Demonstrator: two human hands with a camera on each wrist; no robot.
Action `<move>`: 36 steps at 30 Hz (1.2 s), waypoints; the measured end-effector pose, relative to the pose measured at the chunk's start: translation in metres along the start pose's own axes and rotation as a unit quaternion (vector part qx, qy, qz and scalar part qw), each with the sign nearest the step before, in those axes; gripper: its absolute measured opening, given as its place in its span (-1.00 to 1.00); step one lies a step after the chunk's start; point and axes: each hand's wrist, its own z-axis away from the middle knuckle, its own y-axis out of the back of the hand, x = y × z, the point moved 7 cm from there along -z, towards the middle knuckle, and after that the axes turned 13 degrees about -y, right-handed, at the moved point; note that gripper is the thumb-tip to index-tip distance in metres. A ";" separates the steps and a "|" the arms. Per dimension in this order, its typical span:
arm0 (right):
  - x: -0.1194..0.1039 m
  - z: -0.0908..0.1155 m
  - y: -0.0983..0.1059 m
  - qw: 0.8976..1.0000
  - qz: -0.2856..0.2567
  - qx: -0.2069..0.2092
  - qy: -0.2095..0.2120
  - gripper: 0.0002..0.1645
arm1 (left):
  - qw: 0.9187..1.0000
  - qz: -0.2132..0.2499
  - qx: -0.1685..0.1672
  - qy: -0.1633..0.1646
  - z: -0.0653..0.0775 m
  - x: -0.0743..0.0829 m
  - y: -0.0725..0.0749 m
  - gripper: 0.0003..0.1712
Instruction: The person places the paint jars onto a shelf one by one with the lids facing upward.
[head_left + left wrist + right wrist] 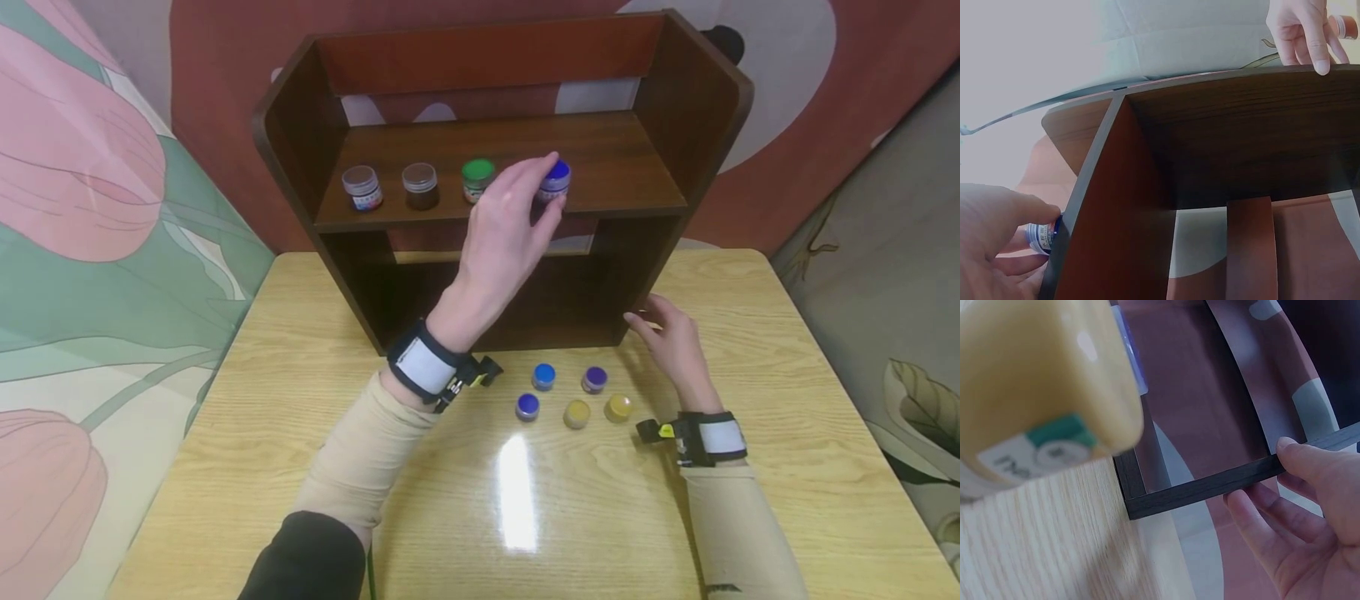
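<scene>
My left hand (pixel 501 233) holds a small paint jar with a blue lid (pixel 557 177) between thumb and fingers, at the front of the upper board of a dark brown wooden shelf (pixel 607 158). In the left wrist view this jar (pixel 1040 237) shows its printed label close to the board's edge. To its left on the same board stand a green-lidded jar (pixel 477 177), a dark brown jar (pixel 421 185) and a clear jar with a greyish-brown lid (pixel 362 187). My right hand (pixel 671 346) pinches the front edge of the shelf's right side panel (pixel 1210 484), thumb inside and fingers outside.
In front of the shelf, on the light wooden table (pixel 600 517), stand a light blue jar (pixel 543 377), a dark blue jar (pixel 527 407), a purple jar (pixel 595 380) and two yellow jars, one left (pixel 577 413) and one right (pixel 618 407). Patterned cloth (pixel 817 108) hangs behind.
</scene>
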 end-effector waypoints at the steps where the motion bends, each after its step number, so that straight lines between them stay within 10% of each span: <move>1: 0.000 0.000 0.000 1.000 0.000 0.000 0.001 -0.44 | 1.000 -0.002 0.001 0.002 0.000 0.000 0.000 -0.46; 36: -0.002 0.001 0.000 1.000 -0.011 -0.001 0.010 -0.47 | 0.999 -0.027 -0.008 0.025 -0.005 -0.004 -0.005 -0.47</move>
